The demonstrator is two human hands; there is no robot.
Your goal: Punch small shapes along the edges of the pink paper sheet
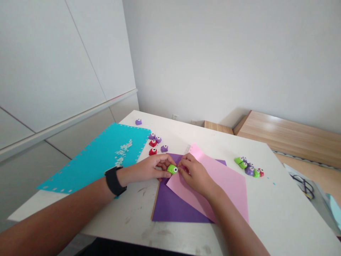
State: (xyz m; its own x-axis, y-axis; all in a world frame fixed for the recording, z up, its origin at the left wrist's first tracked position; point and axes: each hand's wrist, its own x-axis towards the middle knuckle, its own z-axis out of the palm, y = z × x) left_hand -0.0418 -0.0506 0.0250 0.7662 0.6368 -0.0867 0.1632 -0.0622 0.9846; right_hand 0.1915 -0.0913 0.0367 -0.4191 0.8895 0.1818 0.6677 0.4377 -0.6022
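Observation:
My left hand (pixel 161 166) is closed around a small green paper punch (pixel 172 169) with a star mark on its white button. Right beside it, my right hand (pixel 194 175) pinches the left edge of a pink paper sheet (pixel 229 188), close to the punch. Whether the paper edge is inside the punch slot is hidden by the fingers. Under the pink sheet lies a purple sheet (pixel 173 206), turned at a different angle. Small punched marks show along the pink sheet's far corner.
A blue sheet (pixel 98 153) with punched edges carries a heap of pale cut-outs (pixel 122 153). Purple punches (pixel 164 148) and red punches (pixel 152 152) stand beyond my left hand. More punches (pixel 249 170) cluster at the right. A wooden cabinet (pixel 293 138) stands beyond the white table (pixel 133 209).

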